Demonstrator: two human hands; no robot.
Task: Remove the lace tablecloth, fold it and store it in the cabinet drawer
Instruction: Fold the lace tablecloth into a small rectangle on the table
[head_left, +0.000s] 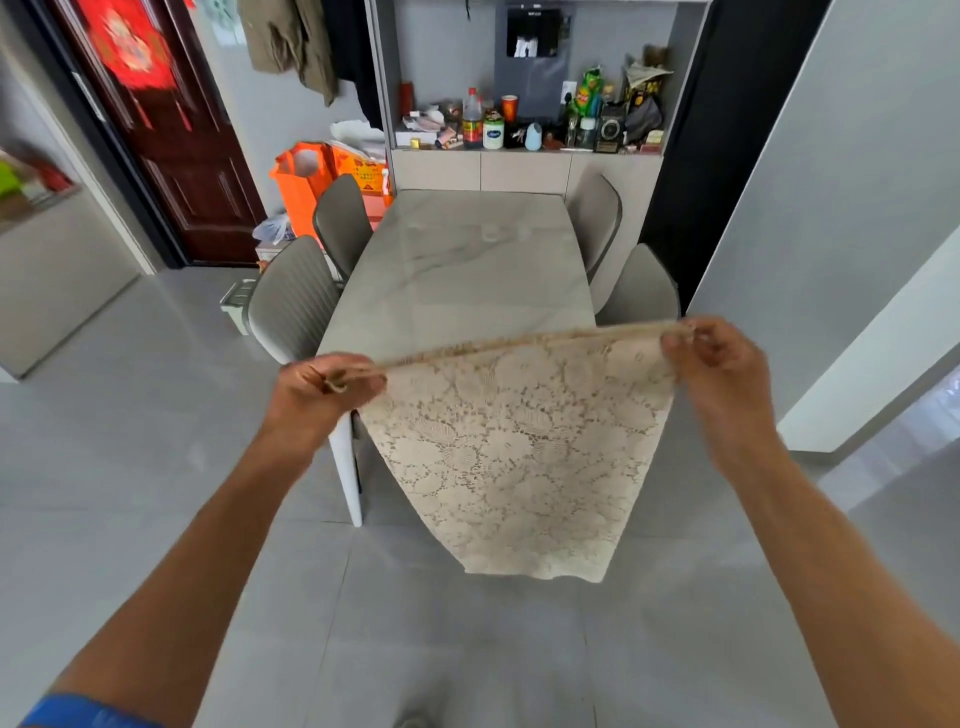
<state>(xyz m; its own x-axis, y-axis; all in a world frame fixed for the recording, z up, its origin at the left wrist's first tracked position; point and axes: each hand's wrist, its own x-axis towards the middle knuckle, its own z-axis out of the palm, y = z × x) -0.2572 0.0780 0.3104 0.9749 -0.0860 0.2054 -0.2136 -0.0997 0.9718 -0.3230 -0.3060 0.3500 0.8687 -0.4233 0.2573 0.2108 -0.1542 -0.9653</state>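
Folding step, judging by the layout: cloth (519, 452) already off the tabletop (467, 270) and doubled over, held up in the air in front of the near table end. Left hand (324, 387) clenched on the top-left corner, fingers (358, 384) curled round a bunched bit of edge with fringe poking out between the knuckles. Right hand (719, 364) pinching the top-right corner, thumb and fingertips pressed together on the hem. Top edge stretched fairly taut between the two grips, slanting up toward the right. Below the fingers, lace hanging free in a tapering panel, lower end well under both hands and, as far as can be told, clear of the floor. Nothing else touching the cloth; tabletop behind and beyond it, chairs (296, 306) to either side. Next move, probably: bring one corner across to the other to halve the width, keeping the edges lined up, or lower the panel onto the tabletop to fold flat. Soft, open weave likely to sag and snag on fingers, so even tension needed. Drawer fronts (524, 171) seemingly under the cluttered shelf past the far end, not yet opened.
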